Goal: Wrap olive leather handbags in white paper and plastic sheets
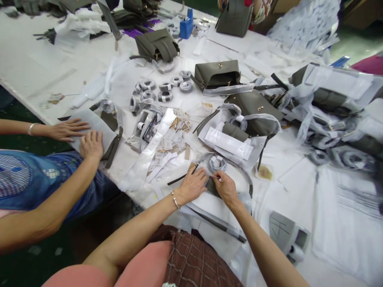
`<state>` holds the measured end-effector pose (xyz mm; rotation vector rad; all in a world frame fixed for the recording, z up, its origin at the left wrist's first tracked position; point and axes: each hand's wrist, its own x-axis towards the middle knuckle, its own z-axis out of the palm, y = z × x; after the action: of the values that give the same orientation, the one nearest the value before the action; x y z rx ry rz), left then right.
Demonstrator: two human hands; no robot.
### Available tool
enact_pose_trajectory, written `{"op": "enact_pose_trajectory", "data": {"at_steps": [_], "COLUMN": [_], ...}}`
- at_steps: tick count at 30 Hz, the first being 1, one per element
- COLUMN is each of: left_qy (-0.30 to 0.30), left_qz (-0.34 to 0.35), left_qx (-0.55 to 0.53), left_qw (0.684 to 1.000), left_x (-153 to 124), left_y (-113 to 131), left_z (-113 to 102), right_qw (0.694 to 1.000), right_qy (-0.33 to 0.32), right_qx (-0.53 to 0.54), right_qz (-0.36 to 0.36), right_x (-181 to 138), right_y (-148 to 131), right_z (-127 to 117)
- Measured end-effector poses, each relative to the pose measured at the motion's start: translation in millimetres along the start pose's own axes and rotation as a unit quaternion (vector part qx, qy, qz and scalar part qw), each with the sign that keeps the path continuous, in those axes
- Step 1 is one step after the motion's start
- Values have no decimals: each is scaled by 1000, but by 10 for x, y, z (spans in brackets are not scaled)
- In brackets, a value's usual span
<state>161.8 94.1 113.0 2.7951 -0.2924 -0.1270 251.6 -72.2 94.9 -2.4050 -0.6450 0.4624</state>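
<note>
Before me on the table lies an olive-grey handbag [213, 187], partly wrapped in pale film and mostly covered by my hands. My left hand [194, 185] rests on its left side, fingers stretched out and palm down. Thumb and forefinger of my right hand [225, 188] are pinched together at the bag's upper edge; what is between them is too small to make out. Just beyond the fingertips sits a coiled, wrapped strap [217, 164] with a white band. A dark strip [181, 179] sticks out to the left of my left hand.
A co-worker's hands [91, 144] press a grey sheet [97, 123] on a bag at left. Paper scraps [170, 145] and several coiled straps [148, 84] lie mid-table. Beyond are a half-wrapped bag [235, 131], an olive handbag [218, 73] and a blue tape dispenser [186, 26].
</note>
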Motion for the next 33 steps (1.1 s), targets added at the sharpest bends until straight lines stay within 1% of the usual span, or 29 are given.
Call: {"op": "enact_pose_trajectory", "data": {"at_steps": [3, 5, 7, 9, 11, 14, 18, 19, 21, 24, 27, 30, 33], "left_qy": [-6, -7, -5, 1, 10, 33, 61, 64, 66, 59, 54, 58, 61], "left_qz": [-16, -24, -34, -41, -48, -65, -76, -76, -79, -83, -79, -72, -57], "left_qx": [-11, -25, -45, -70, -90, -98, -94, -98, -117, -161, -177, -185, -198], "left_qw": [1000, 999, 998, 997, 995, 993, 991, 990, 988, 982, 980, 978, 977], "left_x": [24, 59, 92, 102, 87, 43, 26, 32, 54, 97, 144, 179, 137], "left_y": [0, -5, -24, -58, -100, -148, -186, -200, -238, -309, -367, -400, -420], "left_z": [36, 44, 46, 44, 43, 63, 121, 133, 152, 176, 201, 201, 142], "right_qw": [998, 996, 997, 996, 991, 985, 973, 973, 979, 991, 991, 988, 987], "right_qy": [-33, -30, -7, 29, 51, 52, 49, 47, 41, 44, 46, 41, 46], "right_qx": [-59, -74, -40, 30, 89, 137, 202, 207, 193, 127, 72, 55, 27], "right_qz": [14, 41, 62, 79, 87, 91, 102, 95, 60, -29, -105, -141, -150], "right_x": [120, 219, 322, 408, 444, 357, 88, 29, -59, -161, -309, -509, -688], "right_y": [-84, -166, -260, -345, -401, -419, -415, -429, -474, -534, -515, -445, -417], "right_z": [60, 106, 154, 198, 228, 229, 176, 166, 162, 196, 246, 277, 296]}}
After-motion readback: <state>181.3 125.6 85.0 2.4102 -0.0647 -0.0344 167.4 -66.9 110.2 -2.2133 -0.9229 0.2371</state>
